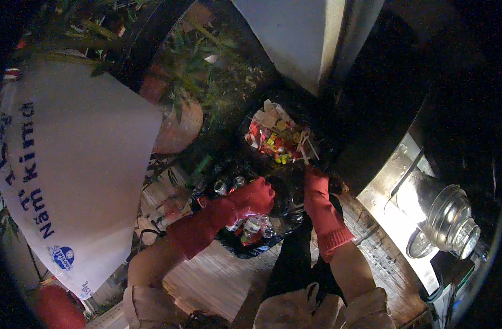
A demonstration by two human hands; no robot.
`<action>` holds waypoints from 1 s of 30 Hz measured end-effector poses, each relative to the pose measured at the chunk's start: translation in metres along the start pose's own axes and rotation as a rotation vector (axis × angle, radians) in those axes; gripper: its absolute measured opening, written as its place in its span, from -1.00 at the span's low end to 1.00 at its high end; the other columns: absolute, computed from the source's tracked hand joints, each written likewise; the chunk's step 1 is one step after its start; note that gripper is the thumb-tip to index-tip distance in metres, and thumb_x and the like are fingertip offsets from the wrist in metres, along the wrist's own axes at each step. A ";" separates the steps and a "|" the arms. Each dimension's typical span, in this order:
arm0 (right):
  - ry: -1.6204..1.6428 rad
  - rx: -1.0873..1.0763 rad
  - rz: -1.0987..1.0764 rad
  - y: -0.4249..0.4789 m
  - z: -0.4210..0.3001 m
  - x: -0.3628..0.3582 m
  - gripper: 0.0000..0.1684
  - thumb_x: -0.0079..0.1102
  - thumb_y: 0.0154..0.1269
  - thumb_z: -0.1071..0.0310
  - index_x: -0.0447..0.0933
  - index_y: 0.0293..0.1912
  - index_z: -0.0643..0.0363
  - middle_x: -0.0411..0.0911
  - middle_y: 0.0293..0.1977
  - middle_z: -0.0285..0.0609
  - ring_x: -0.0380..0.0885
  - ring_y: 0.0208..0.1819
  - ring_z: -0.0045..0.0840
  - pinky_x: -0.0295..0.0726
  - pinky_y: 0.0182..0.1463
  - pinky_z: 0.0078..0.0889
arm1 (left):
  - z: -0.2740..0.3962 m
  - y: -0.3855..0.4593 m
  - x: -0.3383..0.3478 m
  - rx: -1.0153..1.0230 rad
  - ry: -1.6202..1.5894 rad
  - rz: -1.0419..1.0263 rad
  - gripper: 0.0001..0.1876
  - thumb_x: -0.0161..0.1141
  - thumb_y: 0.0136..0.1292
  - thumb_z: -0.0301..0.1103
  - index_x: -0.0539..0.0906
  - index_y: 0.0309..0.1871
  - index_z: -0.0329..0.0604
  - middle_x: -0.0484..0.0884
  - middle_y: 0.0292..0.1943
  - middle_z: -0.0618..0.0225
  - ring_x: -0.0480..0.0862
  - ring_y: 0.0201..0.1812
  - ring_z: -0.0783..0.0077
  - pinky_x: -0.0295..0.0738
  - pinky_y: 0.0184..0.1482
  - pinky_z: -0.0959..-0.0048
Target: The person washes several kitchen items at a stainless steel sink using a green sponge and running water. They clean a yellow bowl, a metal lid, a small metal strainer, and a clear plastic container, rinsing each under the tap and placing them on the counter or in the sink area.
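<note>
My left hand (259, 195), in a red knitted glove, reaches over a black plastic bag (244, 250) with its fingers curled. Whether it grips the plastic is too dark to make out. Around that wrist, metal cans (220, 187) and a clear plastic bottle (251, 227) lie in the bag. My right hand (316, 181), gloved alike, points down at the bag's right side, its fingertips lost in shadow. Just beyond it, thin wooden sticks (303, 148) rest on a heap of colourful wrappers and scraps (275, 137) within dark plastic.
A large white sheet panel (90, 152) bearing writing hangs at left, beside a round clay pot (181, 125) and green plants (201, 78). A pale panel (292, 33) stands ahead. At right, a metal vessel (444, 218) sits near a worn wooden board (374, 234).
</note>
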State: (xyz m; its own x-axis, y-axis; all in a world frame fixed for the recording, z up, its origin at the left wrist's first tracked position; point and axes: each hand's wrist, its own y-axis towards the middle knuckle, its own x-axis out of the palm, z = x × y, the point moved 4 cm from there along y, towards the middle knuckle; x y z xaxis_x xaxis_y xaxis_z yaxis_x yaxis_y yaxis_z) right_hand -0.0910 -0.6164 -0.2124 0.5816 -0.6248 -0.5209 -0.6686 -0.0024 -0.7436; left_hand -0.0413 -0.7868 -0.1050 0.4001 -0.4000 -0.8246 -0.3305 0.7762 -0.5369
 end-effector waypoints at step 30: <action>0.221 -0.206 0.240 -0.003 0.031 -0.006 -0.63 0.06 0.44 0.27 0.53 0.16 0.14 0.60 0.06 0.00 0.60 0.04 -0.13 0.60 0.09 -0.16 | 0.001 -0.042 -0.023 -0.893 -0.797 0.922 -0.89 0.38 0.15 -0.33 0.75 -0.26 -0.04 0.71 -0.14 0.30 0.67 -0.14 0.10 0.57 -0.08 0.23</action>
State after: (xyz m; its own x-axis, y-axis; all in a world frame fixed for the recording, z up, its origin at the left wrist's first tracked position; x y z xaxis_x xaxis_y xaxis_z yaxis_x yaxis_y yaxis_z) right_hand -0.0783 -0.5882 -0.2204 0.2982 -0.7800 -0.5501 -0.8658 0.0215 -0.4999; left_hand -0.0354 -0.8100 -0.0631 0.0175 0.6366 -0.7710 -0.9957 -0.0593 -0.0716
